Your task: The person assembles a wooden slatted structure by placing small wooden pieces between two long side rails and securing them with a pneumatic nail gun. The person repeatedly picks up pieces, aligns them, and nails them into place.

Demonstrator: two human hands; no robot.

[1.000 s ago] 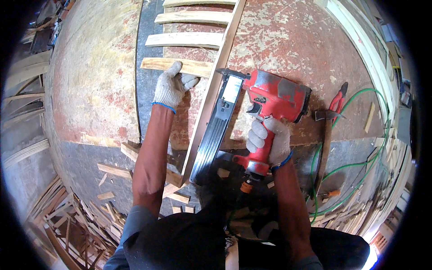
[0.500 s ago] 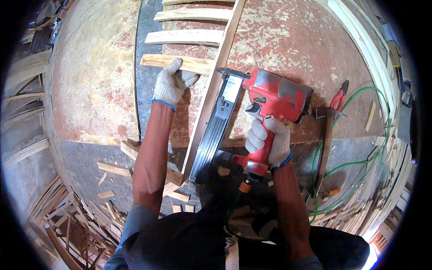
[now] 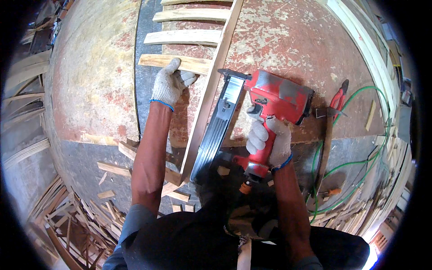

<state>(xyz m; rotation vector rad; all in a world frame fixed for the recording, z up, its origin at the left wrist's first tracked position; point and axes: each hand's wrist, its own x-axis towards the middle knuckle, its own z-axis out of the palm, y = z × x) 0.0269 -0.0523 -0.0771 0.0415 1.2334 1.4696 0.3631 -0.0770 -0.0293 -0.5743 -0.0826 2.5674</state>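
Note:
My left hand (image 3: 170, 83), in a white knit glove, is closed on a short wooden slat (image 3: 155, 60), thumb on top and fingers beneath. The slat's right end meets a long wooden rail (image 3: 205, 103) that slants across the bench. Several more slats (image 3: 184, 37) run off the same rail farther away. My right hand (image 3: 268, 140), gloved too, grips the handle of a red pneumatic nail gun (image 3: 281, 96). Its nose sits close to the rail's right side, near the held slat's end; I cannot tell whether they touch. The long dark magazine (image 3: 219, 130) lies alongside the rail.
On the right are a hammer (image 3: 326, 148), red-handled pliers (image 3: 338, 101) and a looping green air hose (image 3: 351, 169). Long pale boards (image 3: 360, 40) line the far right. Wood offcuts (image 3: 114, 169) lie at the bench's near left, with a scrap pile (image 3: 85, 225) beyond the edge.
The rail, the slat and my left hand have shifted slightly to the left. The nail gun has moved hardly at all, and its nose now shows a small gap from the rail.

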